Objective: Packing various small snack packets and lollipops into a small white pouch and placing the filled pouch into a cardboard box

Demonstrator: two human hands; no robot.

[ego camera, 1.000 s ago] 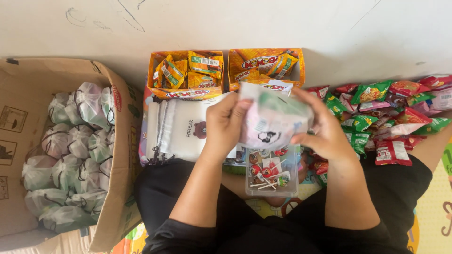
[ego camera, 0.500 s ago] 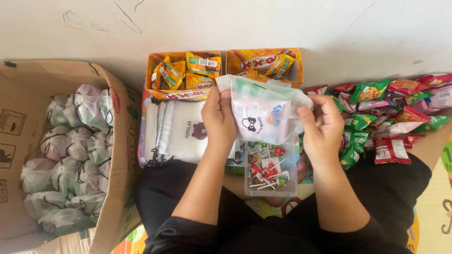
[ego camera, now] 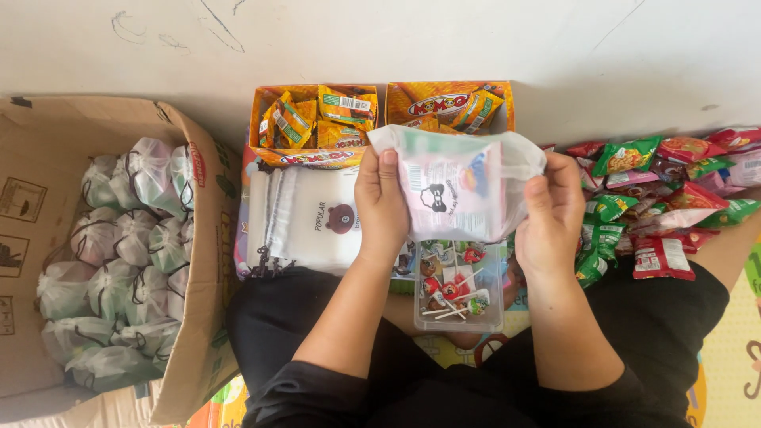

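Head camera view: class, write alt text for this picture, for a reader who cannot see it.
Both hands hold a white drawstring bag of snacks upright, the left hand on one side and the right hand on the other, above a clear tub of lollipops. A cardboard box of filled bags sits left, two orange snack boxes ahead, and loose snack packets lie right.

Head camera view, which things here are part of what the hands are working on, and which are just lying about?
In hand: translucent pouch, held by left hand and right hand.

Lying about: lollipop tub, flat pouch stack, two orange boxes, snack packets, carton of filled pouches.
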